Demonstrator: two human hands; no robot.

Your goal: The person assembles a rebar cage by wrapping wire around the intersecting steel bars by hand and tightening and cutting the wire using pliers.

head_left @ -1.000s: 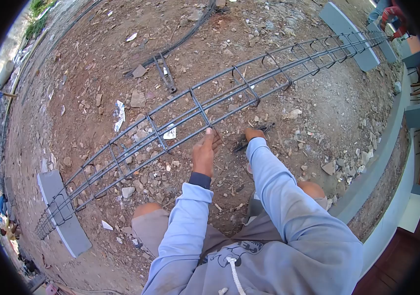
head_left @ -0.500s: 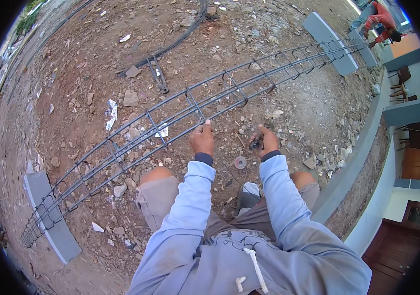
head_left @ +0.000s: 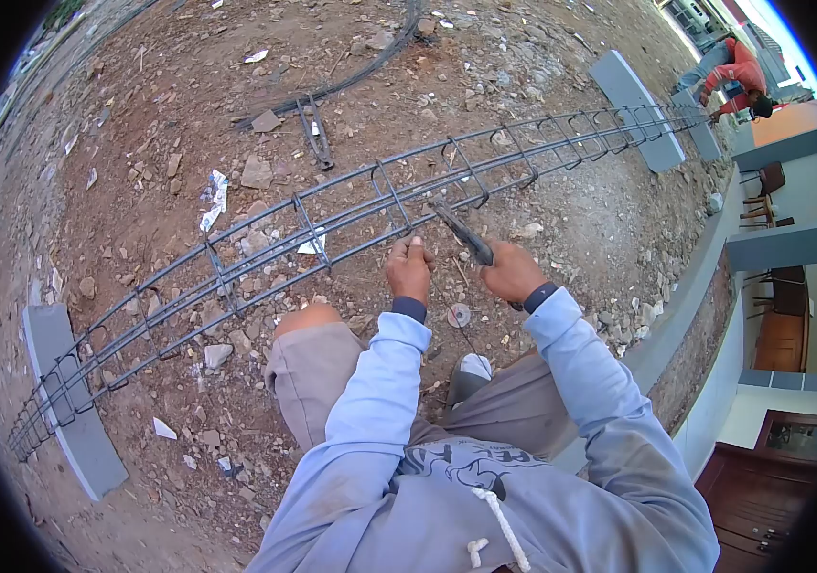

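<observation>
A long cage of steel bars and square stirrups (head_left: 279, 250) lies across the view on grey blocks. My left hand (head_left: 410, 270) is closed, thumb up, just below the near bar beside a stirrup; a thin dark wire hangs beneath it, and its grip is partly hidden. My right hand (head_left: 514, 274) grips the handles of dark pincers (head_left: 463, 235), whose head points up and left to the near bar. Whether the head touches the bar cannot be made out.
Grey blocks support the cage at left (head_left: 72, 401) and right (head_left: 636, 110). Beyond the cage lie a long-handled tool (head_left: 314, 136) and a dark bundle of rods (head_left: 370, 72). A person in red (head_left: 741, 69) bends at the far right end. A low wall (head_left: 681, 306) runs at right.
My right hand came back from the ground with the pincers and raised them to the near bar. My left hand stayed close to the stirrup. The far person has come into fuller view.
</observation>
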